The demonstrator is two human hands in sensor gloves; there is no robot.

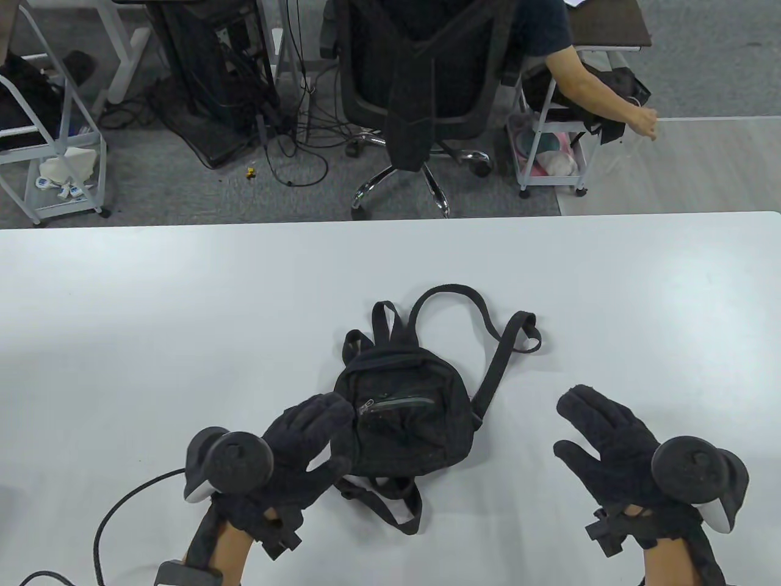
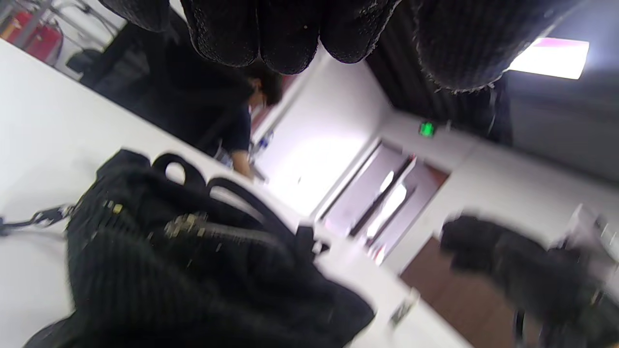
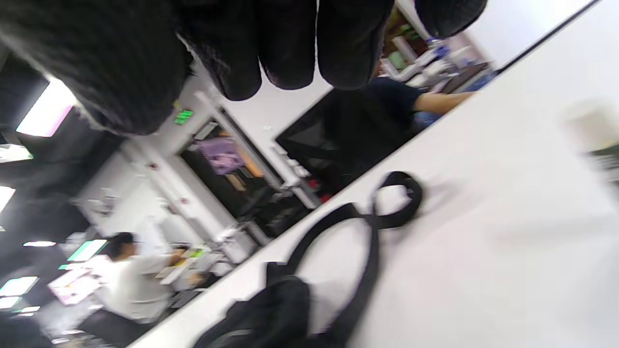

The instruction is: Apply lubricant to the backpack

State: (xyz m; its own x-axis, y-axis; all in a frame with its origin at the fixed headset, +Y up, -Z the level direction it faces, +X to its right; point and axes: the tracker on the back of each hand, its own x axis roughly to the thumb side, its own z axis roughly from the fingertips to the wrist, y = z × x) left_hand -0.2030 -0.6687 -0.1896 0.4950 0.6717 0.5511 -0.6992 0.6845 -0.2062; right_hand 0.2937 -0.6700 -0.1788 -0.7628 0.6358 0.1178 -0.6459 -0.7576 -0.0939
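Observation:
A small black backpack [image 1: 406,415] lies flat on the white table [image 1: 183,317], front pocket zipper [image 1: 396,404] facing up, straps [image 1: 488,342] spread toward the far side. My left hand [image 1: 311,436] is open, fingers spread, its fingertips [image 1: 338,408] at the backpack's left edge by the zipper pull; I cannot tell if they touch. My right hand [image 1: 601,436] is open and empty, hovering right of the backpack, apart from it. The backpack also shows in the left wrist view [image 2: 184,261] and its strap in the right wrist view [image 3: 367,227]. No lubricant container is clearly visible.
A black cable [image 1: 122,506] runs over the table at the near left. Beyond the table's far edge stand an office chair [image 1: 421,91], a white cart [image 1: 549,152] and a seated person [image 1: 586,73]. A blurred pale object [image 3: 592,128] sits on the table in the right wrist view.

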